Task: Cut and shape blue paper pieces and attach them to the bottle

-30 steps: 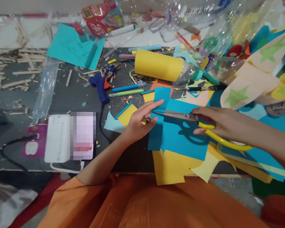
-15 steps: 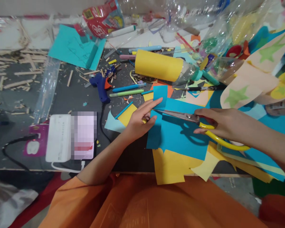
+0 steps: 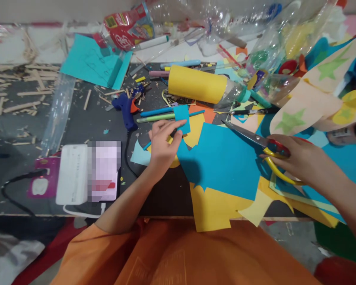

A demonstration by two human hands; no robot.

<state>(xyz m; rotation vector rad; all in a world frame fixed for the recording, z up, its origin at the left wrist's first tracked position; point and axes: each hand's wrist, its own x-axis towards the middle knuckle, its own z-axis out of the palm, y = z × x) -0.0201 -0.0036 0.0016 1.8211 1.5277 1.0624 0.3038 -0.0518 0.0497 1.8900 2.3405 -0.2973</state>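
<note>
A small blue paper piece [image 3: 182, 114] is pinched between the fingers and thumb of my left hand [image 3: 164, 144], raised over the pens and yellow scraps. My right hand [image 3: 299, 154] grips scissors [image 3: 246, 133] by their yellow and red handles. The blades point left, over the upper right of a larger blue paper sheet [image 3: 225, 162], apart from the small piece. Yellow paper [image 3: 216, 209] lies partly under that sheet and hangs over the table's front edge.
A bottle wrapped in yellow paper [image 3: 195, 85] lies behind the hands. Left of it is a blue glue gun [image 3: 126, 111]. A phone [image 3: 105, 170] and a white power bank [image 3: 72, 174] sit front left. Wooden sticks [image 3: 23, 107] litter the far left; star-decorated paper [image 3: 299, 114] is at right.
The small blue piece has come off the larger sheet and moved left with my left hand. My right hand has drawn the scissors away to the right.
</note>
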